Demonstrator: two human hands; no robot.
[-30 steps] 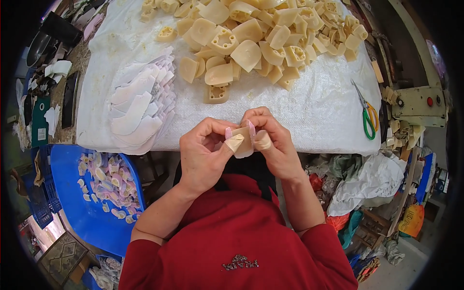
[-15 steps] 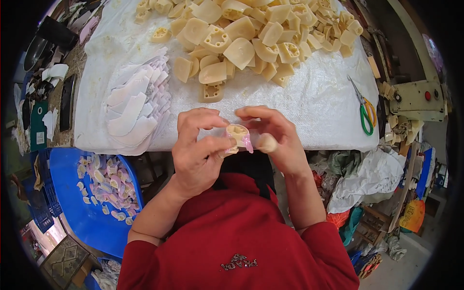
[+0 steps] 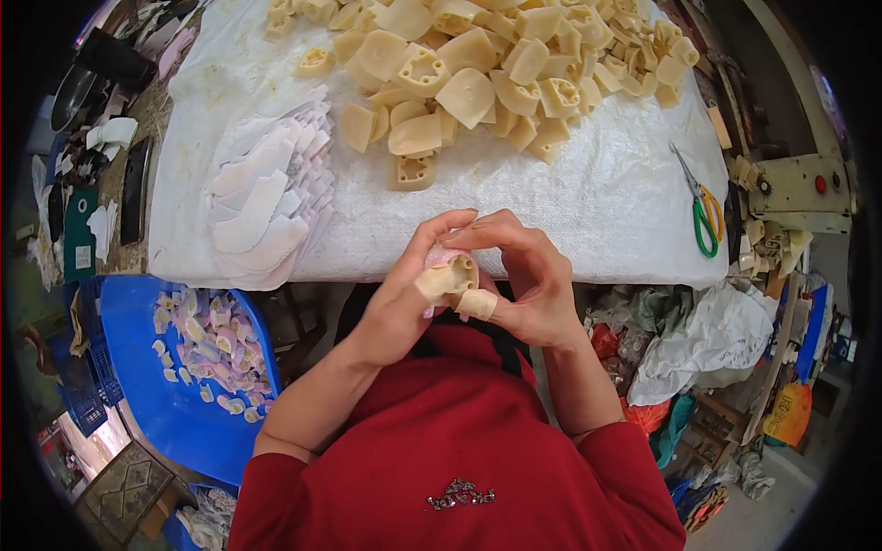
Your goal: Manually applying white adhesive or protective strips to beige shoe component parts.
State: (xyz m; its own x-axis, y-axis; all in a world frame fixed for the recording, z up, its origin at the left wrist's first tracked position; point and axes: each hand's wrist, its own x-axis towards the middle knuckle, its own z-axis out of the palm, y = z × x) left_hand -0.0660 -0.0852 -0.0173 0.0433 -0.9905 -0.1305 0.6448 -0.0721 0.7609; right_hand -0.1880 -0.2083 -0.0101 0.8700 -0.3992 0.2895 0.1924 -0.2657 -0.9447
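Both my hands meet just below the table's front edge, over my red-clothed lap. My left hand (image 3: pixel 400 298) grips a cream plastic heel block (image 3: pixel 447 275) with a pink cover piece against it. My right hand (image 3: pixel 524 275) closes over the same block from the right, its taped thumb pressing on the lower side. A large heap of the same cream heel blocks (image 3: pixel 478 73) lies at the far side of the white-covered table (image 3: pixel 597 202). A fanned stack of white and pink cover pieces (image 3: pixel 266 197) sits on the table's left part.
Green-handled scissors (image 3: pixel 700 207) lie at the table's right edge. A blue tub (image 3: pixel 156 404) with several covered pieces stands on the floor to my left. Rags and bags are piled at the lower right, and a machine with a red button (image 3: pixel 799 184) stands right of the table.
My right hand had drawn slightly to the right of the block half a second ago; now it is back on it, and both hands press the block together.
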